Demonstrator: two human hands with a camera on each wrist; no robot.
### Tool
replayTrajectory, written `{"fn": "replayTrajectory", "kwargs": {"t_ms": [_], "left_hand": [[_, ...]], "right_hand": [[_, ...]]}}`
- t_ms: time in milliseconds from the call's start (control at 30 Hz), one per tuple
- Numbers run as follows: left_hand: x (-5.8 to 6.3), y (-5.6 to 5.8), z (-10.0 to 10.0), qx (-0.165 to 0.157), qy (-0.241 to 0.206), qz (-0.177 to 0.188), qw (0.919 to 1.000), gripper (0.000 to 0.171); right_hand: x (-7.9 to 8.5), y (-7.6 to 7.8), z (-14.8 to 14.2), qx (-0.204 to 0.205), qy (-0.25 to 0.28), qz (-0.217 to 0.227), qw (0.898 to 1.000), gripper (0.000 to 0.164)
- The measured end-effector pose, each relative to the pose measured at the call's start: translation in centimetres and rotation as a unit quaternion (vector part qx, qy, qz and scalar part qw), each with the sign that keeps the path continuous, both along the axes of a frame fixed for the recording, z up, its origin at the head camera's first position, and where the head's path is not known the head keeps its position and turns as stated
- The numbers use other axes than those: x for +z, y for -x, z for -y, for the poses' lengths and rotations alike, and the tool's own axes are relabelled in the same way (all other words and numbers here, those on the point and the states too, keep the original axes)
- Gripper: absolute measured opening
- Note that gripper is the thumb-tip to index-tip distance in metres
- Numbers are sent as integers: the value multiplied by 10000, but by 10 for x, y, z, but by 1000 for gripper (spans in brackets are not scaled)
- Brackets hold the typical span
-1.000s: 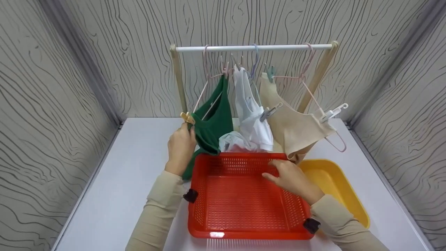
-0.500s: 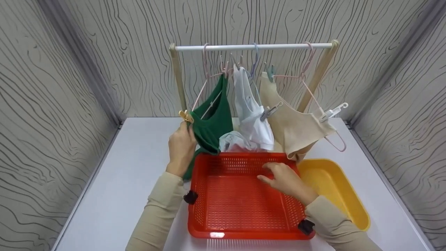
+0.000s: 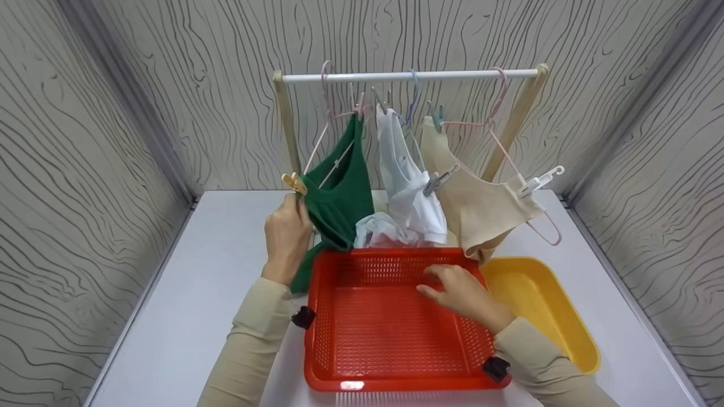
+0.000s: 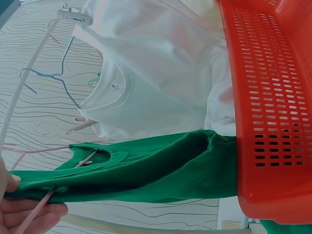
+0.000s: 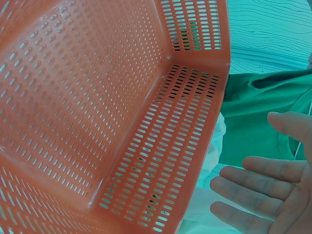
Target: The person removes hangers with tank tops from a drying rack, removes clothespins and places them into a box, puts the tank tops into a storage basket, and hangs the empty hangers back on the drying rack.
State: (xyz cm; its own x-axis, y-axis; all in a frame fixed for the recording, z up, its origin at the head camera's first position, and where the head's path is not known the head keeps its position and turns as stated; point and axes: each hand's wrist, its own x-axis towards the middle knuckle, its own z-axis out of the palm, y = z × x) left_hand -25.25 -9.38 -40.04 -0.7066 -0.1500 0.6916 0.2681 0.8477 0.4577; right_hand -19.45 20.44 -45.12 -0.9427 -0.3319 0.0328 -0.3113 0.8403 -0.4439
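Observation:
My left hand (image 3: 287, 240) pinches the left shoulder of a green shirt (image 3: 353, 189), just under a yellow clothespin (image 3: 294, 183). That shirt is on a pink hanger (image 3: 327, 93) at the white rod; in the left wrist view, my thumb lies on one side of the green cloth and my fingers (image 4: 34, 214) on the other. Over a red basket (image 3: 396, 316) hovers my right hand (image 3: 461, 291), fingers spread and holding nothing. Further right, a white shirt (image 3: 403, 169) and a beige top (image 3: 475, 198) hang with clothespins.
A yellow tub (image 3: 543, 305) stands right of the red basket, partly behind my right arm. Behind the basket lies a crumpled white cloth (image 3: 380, 229). The white rod (image 3: 367, 76) runs between two wooden posts. A patterned wall rises behind the rack.
My left hand has shifted slightly left and up, drawing the green shirt and its hanger along; the hanger's hook stands a little higher. My right hand has moved slightly left over the basket.

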Motion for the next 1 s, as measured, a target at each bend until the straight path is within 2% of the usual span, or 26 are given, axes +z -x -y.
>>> {"fn": "replayTrajectory", "kwargs": {"t_ms": [567, 833, 1000], "left_hand": [[25, -10, 15, -22, -17, -115, 9999, 21], [28, -19, 19, -37, -83, -396, 9992, 21], [28, -23, 18, -83, -135, -486, 9987, 20]], "right_hand": [[-5, -5, 10, -25, 89, 195, 9998, 38], [-5, -2, 19, 62, 93, 242, 9996, 38], [-4, 7, 37, 51, 393, 393, 9984, 40]]}}
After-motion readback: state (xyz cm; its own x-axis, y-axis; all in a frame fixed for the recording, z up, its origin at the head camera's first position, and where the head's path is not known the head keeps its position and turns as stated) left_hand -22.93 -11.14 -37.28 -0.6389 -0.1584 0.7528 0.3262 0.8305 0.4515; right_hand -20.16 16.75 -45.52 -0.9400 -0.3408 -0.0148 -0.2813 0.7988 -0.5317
